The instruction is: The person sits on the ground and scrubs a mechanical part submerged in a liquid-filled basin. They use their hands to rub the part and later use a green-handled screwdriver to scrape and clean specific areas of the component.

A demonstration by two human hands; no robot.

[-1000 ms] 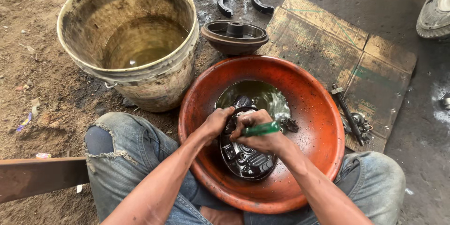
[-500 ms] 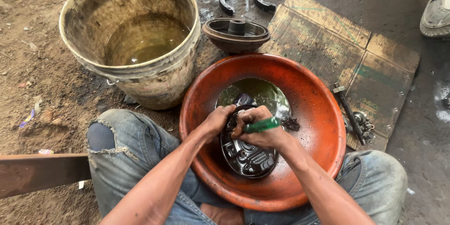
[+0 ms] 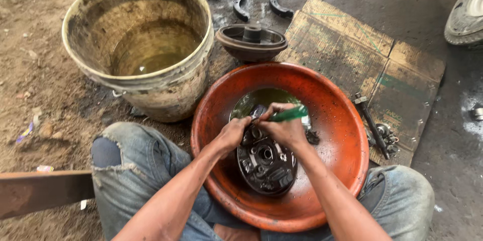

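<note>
- Left hand [image 3: 232, 133] grips the rim of a dark round plate [image 3: 265, 163], which stands tilted in the orange basin [image 3: 347, 140].
- Right hand [image 3: 284, 128], fingers closed around a green-handled brush [image 3: 288, 115], presses on the plate's top.
- A muddy bucket [image 3: 136, 45] stands beside the basin.

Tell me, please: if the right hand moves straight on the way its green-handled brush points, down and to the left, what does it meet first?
Probably the dark round metal part in the red basin: the right hand holds the green-handled brush right over it, beside the left hand. Depth is unclear.
</note>
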